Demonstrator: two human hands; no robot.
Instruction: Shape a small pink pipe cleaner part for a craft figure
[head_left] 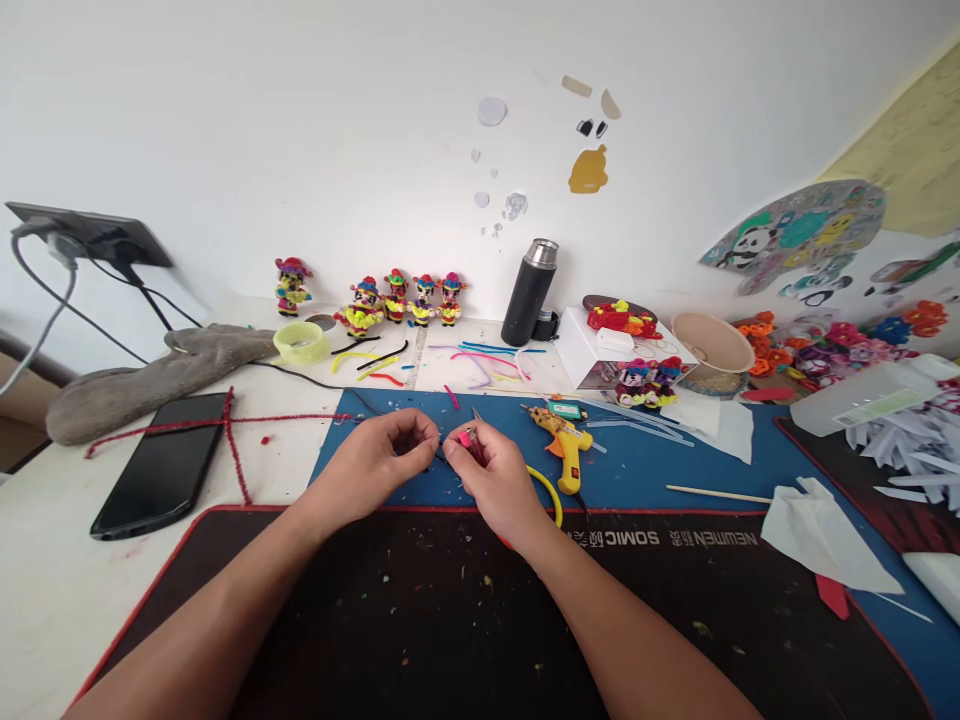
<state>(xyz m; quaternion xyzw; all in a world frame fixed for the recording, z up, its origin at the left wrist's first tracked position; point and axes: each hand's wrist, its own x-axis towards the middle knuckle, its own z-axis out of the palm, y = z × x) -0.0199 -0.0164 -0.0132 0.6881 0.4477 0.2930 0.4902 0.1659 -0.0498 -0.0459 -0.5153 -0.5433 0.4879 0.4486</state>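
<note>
Head: pink piece (466,438) gripped in right hand (496,476); left hand (379,457) seemingly pinches dark strand (441,453).

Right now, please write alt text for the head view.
Left hand and right hand nearly meet above a blue mat, a pink piece in the right. A yellow glue gun lies to their right; colourful figures stand behind.

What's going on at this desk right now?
A person's left hand and right hand meet over the blue mat. The right holds a small pink piece; the left's thumb and fingers are pinched together, on what is too small to tell. A yellow glue gun lies to their right, and fuzzy figurines stand along the wall.
</note>
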